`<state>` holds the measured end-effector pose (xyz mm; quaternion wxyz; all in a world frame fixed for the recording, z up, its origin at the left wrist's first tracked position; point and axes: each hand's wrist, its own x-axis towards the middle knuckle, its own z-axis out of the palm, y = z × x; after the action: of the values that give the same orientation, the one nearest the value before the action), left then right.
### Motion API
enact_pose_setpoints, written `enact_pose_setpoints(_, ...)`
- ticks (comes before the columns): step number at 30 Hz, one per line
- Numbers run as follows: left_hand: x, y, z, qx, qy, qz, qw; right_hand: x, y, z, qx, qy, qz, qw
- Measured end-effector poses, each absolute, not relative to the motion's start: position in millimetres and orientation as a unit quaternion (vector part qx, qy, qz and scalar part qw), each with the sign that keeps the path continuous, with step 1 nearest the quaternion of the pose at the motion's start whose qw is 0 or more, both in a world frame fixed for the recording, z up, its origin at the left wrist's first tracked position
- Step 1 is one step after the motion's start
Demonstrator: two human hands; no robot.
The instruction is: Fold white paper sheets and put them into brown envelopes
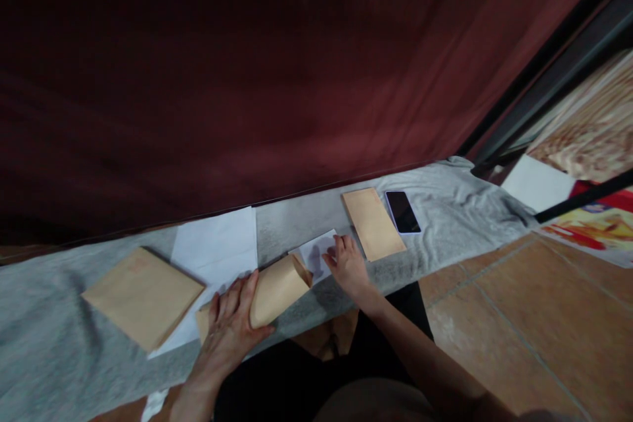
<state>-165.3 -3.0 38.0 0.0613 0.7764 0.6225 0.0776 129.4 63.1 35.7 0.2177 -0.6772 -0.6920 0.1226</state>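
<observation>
A brown paper envelope [278, 290] lies in front of me, its mouth gaping toward the right. My left hand [230, 323] grips its left part, thumb along the near edge and fingers over the far one. A folded sheet of white paper [316, 252] sits at the mouth, its left end hidden inside. My right hand [350, 267] has its fingers curled at the paper's right end; the exact grip is partly hidden. To the right of that hand lies a second, flat brown envelope [374, 224].
A dark phone [403, 212] lies right of the flat envelope. At left, a stack of brown envelopes [143, 297] overlaps white sheets [220, 244]. A grey cloth [44, 316] covers the narrow surface, with a dark red panel [297, 92] behind it. Tiled floor [534, 316] shows at right.
</observation>
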Motion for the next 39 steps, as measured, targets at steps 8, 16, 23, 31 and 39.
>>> enact_pose_setpoints(8,-163.2,-7.7,39.5,0.783,0.615,0.088,0.033,135.8,74.1,29.9,-0.743,-0.65,0.103,0.125)
enact_pose_setpoints(16,-163.5,-8.5,38.7,0.779,0.621,0.075,0.037,147.3,76.2,24.5,-0.721,-0.66,0.136,0.162)
enact_pose_setpoints(23,-162.4,-9.2,35.9,0.768,0.634,0.079,0.045,154.7,73.8,20.0,-0.674,-0.65,0.176,0.305)
enact_pose_setpoints(31,-160.5,-10.4,36.8,0.767,0.633,0.095,0.038,177.5,78.6,30.3,-0.666,-0.588,0.231,0.397)
enact_pose_setpoints(39,-158.3,-11.4,38.8,0.768,0.632,0.104,0.02,182.4,65.0,44.0,-0.556,-0.529,0.387,0.512)
